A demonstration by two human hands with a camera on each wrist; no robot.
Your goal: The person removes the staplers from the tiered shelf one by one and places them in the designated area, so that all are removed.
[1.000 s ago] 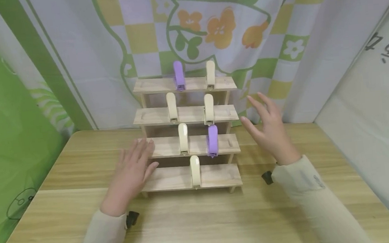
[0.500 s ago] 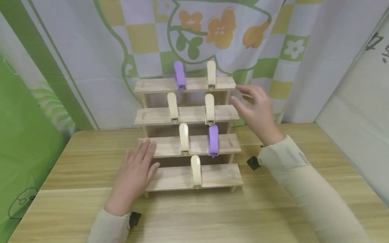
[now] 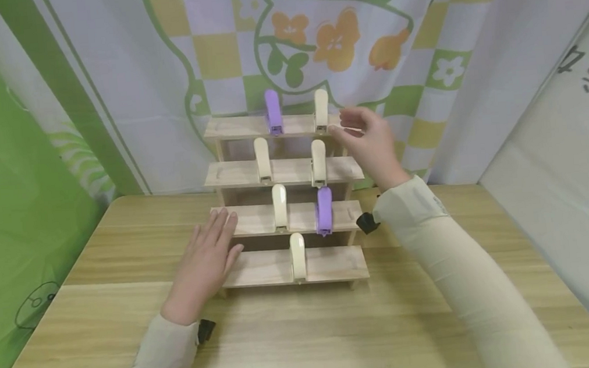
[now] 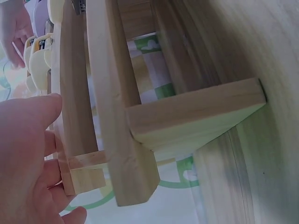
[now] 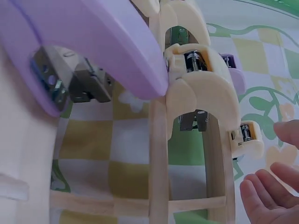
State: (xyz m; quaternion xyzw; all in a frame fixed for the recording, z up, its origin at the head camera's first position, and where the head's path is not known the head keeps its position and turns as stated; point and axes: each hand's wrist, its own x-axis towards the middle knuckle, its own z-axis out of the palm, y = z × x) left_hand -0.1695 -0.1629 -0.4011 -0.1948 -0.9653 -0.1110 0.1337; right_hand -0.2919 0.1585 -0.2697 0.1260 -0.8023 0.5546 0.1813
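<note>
Stapler (image 3: 322, 108) nearest you is the cream one on the top tier (image 3: 237, 127), toward the rack's R corner. It sits just L of your R hand (image 3: 372, 145), long axis roughly upright afaict. R wrist view shows a bit of air between, so no contact; that hand's relaxed, thumb apart from fingers, holding nothing. R is def the closer hand. Main snag imo: the lower cream stapler (image 3: 319, 163) one tier down, right below your thumb. Further off, a purple stapler (image 3: 273, 113) stands mid top tier, + another purple one (image 3: 324, 210) on the 3rd tier (image 3: 304, 218), R of centre. Bottom cream stapler (image 3: 298, 258) is by the bottom tier's (image 3: 338, 262) front edge. Farthest, your L hand (image 3: 202, 271) rests on the 3rd tier's L edge, fingers straight, no stapler in it.
</note>
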